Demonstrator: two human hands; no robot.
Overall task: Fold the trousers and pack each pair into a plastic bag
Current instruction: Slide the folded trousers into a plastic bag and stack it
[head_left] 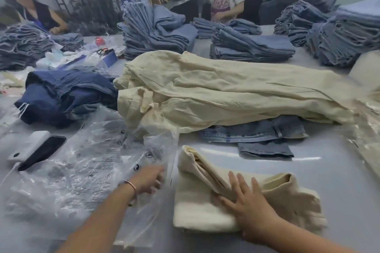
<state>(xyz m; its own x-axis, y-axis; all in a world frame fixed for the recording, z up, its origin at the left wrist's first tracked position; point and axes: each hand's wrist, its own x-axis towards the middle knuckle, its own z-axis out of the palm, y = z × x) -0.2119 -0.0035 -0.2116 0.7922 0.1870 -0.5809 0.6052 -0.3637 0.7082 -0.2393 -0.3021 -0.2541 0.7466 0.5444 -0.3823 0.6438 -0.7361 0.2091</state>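
Note:
A folded pair of cream trousers (205, 207) lies on the grey table in front of me. My right hand (246, 201) rests flat on top of it, fingers spread. To its left lies a pile of clear plastic bags (86, 170). My left hand (149, 178), blurred, reaches onto the right edge of those bags; whether its fingers pinch a bag is not clear. Behind the folded pair, a heap of unfolded cream trousers (216, 92) stretches across the table.
Blue jeans (257, 135) lie under the cream heap, dark blue trousers (65, 96) at left. A white power bank (28, 148) and a black phone (43, 152) lie by the bags. Tall denim stacks (156, 26) stand behind. Two people work at the far side.

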